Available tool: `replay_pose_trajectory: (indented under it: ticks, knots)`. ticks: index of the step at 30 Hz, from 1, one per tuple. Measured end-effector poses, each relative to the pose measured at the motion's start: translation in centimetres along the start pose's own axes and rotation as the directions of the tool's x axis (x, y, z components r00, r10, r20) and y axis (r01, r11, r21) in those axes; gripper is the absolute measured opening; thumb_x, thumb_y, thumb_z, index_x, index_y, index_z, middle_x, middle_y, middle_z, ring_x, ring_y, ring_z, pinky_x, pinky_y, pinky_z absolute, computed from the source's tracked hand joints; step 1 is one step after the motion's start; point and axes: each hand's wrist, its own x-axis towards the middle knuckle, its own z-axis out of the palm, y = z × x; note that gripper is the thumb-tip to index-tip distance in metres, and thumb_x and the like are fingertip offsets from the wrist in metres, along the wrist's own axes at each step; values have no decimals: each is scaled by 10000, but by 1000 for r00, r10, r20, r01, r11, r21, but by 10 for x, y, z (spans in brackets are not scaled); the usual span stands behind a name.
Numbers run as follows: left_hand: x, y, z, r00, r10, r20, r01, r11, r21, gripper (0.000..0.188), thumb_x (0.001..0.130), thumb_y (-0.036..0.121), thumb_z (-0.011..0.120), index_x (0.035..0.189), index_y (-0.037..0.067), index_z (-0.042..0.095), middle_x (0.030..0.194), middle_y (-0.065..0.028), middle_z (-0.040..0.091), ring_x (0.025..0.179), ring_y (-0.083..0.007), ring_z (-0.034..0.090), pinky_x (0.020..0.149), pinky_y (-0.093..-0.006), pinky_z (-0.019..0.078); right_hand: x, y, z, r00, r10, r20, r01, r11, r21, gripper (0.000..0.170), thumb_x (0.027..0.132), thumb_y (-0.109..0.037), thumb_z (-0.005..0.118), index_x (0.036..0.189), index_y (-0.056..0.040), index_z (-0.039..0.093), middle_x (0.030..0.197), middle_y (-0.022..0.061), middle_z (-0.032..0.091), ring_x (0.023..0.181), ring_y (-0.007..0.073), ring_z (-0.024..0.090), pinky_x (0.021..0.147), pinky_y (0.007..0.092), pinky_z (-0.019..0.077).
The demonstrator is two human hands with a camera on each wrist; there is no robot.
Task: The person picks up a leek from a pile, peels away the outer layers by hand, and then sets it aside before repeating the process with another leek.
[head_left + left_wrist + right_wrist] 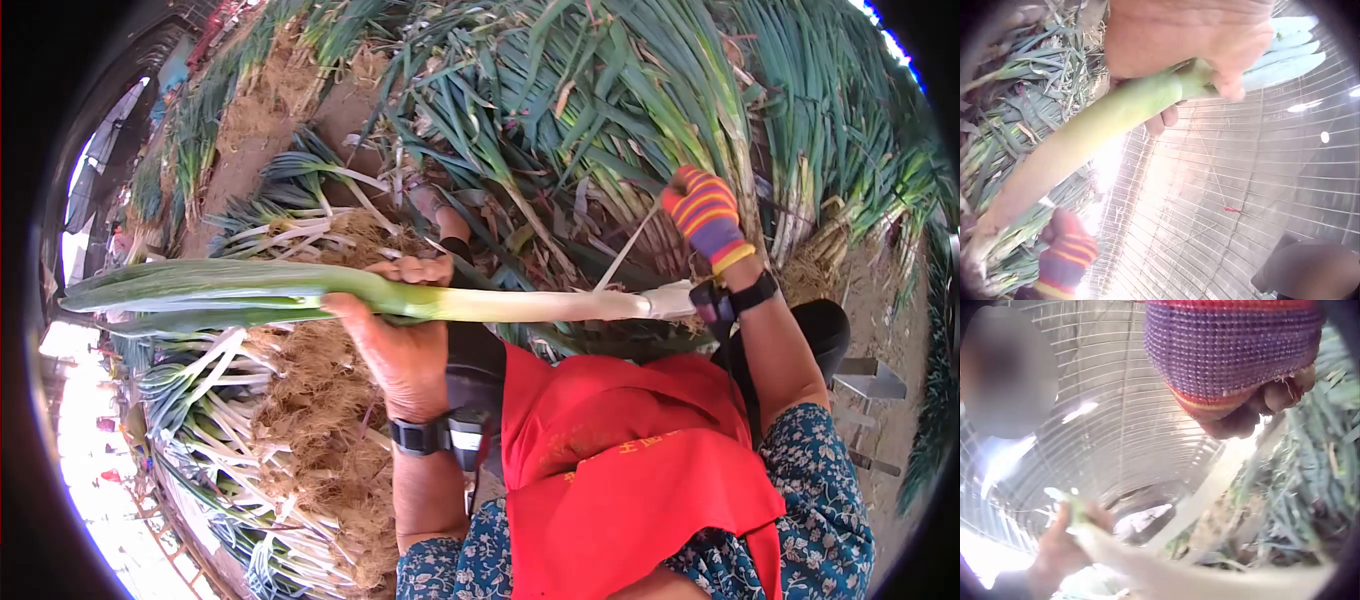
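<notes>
A long leek [540, 305] lies across the front of the person, green leaves to the left and white root end to the right. Bare left hand [400, 335] grips it round the green part, thumb on top; the left wrist view shows this hand [1188, 44] wrapped over the stem [1097, 128]. Above the root end, the right hand [707, 218], in a striped glove with bare fingertips, pinches a thin pale strip [628, 250] that runs down to the stem. In the right wrist view the curled gloved hand [1235, 362] holds this strip [1200, 497] over the blurred leek [1166, 572].
Piles of untrimmed leeks [590, 90] cover the ground ahead and to the right. At the left, cleaner white-stemmed leeks [225, 385] lie beside a heap of brown roots [325, 420]. A red apron [620, 480] covers the person's lap. A metal object [870, 380] stands at the right.
</notes>
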Motion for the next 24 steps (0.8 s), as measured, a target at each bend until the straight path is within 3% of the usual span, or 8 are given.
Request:
replay_pose_trajectory:
  ticks: [10,12,14,16,19,21,22,24]
  knots:
    - [4,31,-22,999,15,-43,-14,1000,21,724,645,830,467,741,115,528,626,8,441,590,-121,392,581,-270,333,-54,131,-4,890,321,325,-106,837,-537,328,700,-284,692,909,-44,610,855,179,649,833,366,614,738,437,486]
    - [9,37,-29,997,31,-70,-27,998,50,757,632,844,486,714,92,505,629,12,429,598,-120,361,552,-248,296,-64,106,-12,980,-97,172,119,985,-125,394,701,-262,722,991,-24,605,910,168,644,832,355,615,747,437,483]
    - [11,36,-28,996,37,-81,-31,996,81,755,634,842,489,711,91,506,618,15,419,598,-119,363,550,-247,292,-70,23,-45,881,-285,378,229,955,187,487,711,-247,737,1096,-1,569,971,170,628,860,336,611,757,434,476]
    - [14,38,-30,995,52,-89,-42,994,104,752,636,839,491,708,90,506,608,18,408,599,-117,364,548,-246,289,-78,-30,-51,753,-616,231,501,765,406,508,742,-241,719,1142,14,536,966,187,615,864,352,599,741,428,475]
    - [19,40,-28,968,-15,252,16,1000,0,701,683,724,574,848,44,538,778,-38,528,707,-168,477,678,-292,418,-95,-37,-30,682,-542,491,278,813,512,535,749,-233,715,1173,16,505,983,196,596,849,378,590,726,431,481]
    - [17,32,-1,973,192,-125,-182,979,89,687,709,631,655,1047,41,559,1019,-141,609,897,-228,561,826,-362,486,-93,-45,-24,734,-575,361,373,786,493,517,755,-222,706,1169,16,507,975,196,593,846,387,586,727,437,482]
    - [16,28,-9,986,159,-50,-157,986,53,665,772,475,692,1195,5,487,1251,-191,527,1057,-277,542,990,-439,429,-95,-51,-21,776,-590,223,451,767,456,499,761,-211,697,1164,15,509,967,195,590,843,396,582,728,442,483]
    - [0,1,7,992,51,-113,-38,993,114,446,838,342,675,1130,41,523,950,-89,579,819,-188,532,832,-378,449,-83,-74,-21,730,-622,282,449,749,487,490,766,-225,692,1155,11,511,963,199,588,835,389,584,714,436,484]
